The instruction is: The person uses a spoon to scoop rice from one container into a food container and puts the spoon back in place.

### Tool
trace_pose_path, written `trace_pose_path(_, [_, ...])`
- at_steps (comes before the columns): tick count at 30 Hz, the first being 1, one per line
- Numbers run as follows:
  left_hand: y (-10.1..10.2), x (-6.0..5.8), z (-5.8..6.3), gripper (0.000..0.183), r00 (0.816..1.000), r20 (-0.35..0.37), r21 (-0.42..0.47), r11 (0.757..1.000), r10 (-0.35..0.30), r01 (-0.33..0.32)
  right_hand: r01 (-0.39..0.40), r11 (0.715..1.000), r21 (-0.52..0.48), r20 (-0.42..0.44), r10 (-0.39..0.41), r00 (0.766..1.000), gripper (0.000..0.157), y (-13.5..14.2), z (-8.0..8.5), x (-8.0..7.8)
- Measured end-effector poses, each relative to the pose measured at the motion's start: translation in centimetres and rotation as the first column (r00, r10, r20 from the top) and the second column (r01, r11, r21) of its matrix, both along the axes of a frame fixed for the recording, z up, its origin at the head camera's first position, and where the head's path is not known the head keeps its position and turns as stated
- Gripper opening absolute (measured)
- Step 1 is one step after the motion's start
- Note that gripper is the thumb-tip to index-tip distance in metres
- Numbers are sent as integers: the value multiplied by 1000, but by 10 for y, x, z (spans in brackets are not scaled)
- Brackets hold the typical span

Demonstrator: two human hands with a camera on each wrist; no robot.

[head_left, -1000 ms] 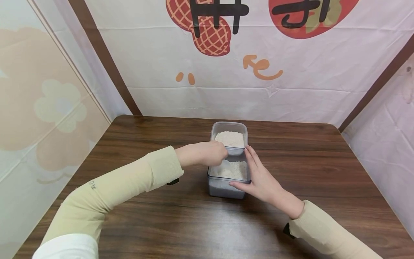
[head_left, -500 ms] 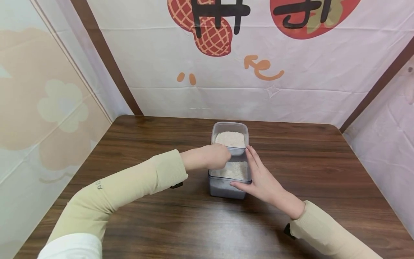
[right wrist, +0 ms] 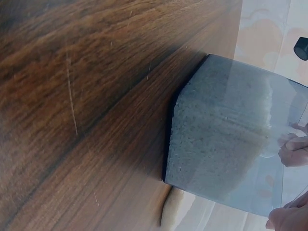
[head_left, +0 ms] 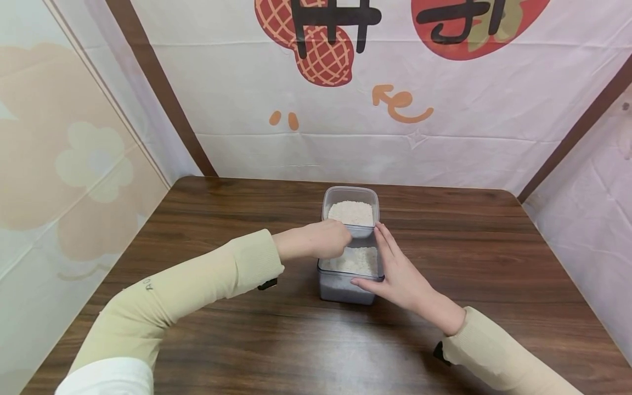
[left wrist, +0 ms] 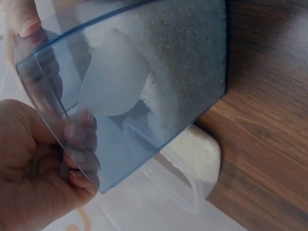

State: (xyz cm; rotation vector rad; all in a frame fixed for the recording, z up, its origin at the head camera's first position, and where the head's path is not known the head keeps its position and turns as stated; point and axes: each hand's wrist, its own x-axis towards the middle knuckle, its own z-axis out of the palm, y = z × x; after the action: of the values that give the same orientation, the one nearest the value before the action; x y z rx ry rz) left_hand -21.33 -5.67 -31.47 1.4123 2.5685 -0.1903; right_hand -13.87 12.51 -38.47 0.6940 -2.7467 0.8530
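In the head view, a clear bluish plastic box holds whitish rice-like grains. My left hand is over its back left part. The left wrist view shows that hand with curled fingers on the handle of a translucent scoop; the scoop's oval bowl is inside the box, against the grains. My right hand spans the box's right side, thumb at the front rim and fingertips at the back corner, gripping it. Part of the handle is hidden by my left fingers.
Directly behind the box stands a smaller clear tub with a heap of white grains. Both stand on a dark wooden table. A printed cloth hangs behind the table, with more cloth along both sides.
My left hand has moved slightly right and down from a second ago, and hardly at all in the last half second. The right hand and both containers stay in place.
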Motion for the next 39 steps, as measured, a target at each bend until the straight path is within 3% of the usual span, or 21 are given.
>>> trace_pose_path(10, [-1, 0, -1, 28, 1000, 15, 25, 1000, 18, -19, -2, 1000, -2, -7, 2, 1000, 103, -1, 0, -1])
trace_pose_path(19, [2, 0, -2, 22, 995, 91, 86, 995, 38, -46, -19, 1000, -5, -54, 19, 998, 102, 1, -2, -2])
trace_pose_path(28, [6, 3, -7, 17, 994, 56, 57, 994, 94, -97, -21, 1000, -8, -52, 21, 998, 103, -1, -3, -2])
trace_pose_path(35, [3, 2, -9, 19, 995, 76, 94, 993, 63, -70, -17, 1000, -3, -59, 16, 998, 103, 0, -2, -3])
trace_pose_path(39, [3, 1, -7, 19, 992, 101, 115, 989, 76, -87, -15, 1000, -3, -56, 15, 998, 102, 0, -2, -3])
